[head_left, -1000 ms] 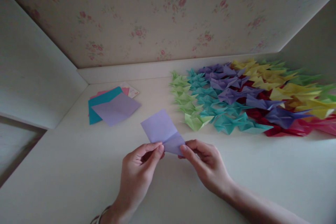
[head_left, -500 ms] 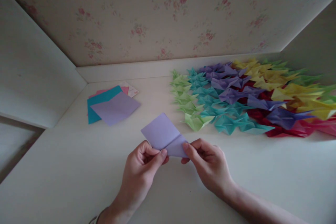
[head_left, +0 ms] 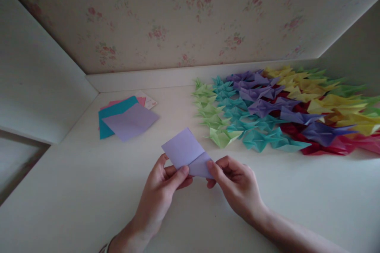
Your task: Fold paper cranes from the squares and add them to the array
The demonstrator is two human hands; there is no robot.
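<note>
A partly folded sheet of lilac origami paper (head_left: 183, 147) is held up between both hands, above the front middle of the white table. Its upper left part is a flat square, and a crease separates this from a folded flap at the lower right. My left hand (head_left: 164, 185) pinches the lower left edge, thumb on top and fingers underneath. At the right corner, my right hand (head_left: 236, 184) grips the flap between thumb and fingers. The fingertips behind the paper are partly hidden.
Rows of folded paper cranes in green, teal (head_left: 258, 139), purple (head_left: 323, 131), yellow (head_left: 335, 104) and red cover the table's right side. At the left lie loose sheets: lilac (head_left: 133, 122), teal (head_left: 108, 120), pink and patterned. A floral wall (head_left: 178, 19) rises behind the white table (head_left: 89, 197).
My left hand's fingers have loosened and spread behind the paper, the thumb staying near the crease. The paper has shifted slightly right. My right hand is nearly still.
</note>
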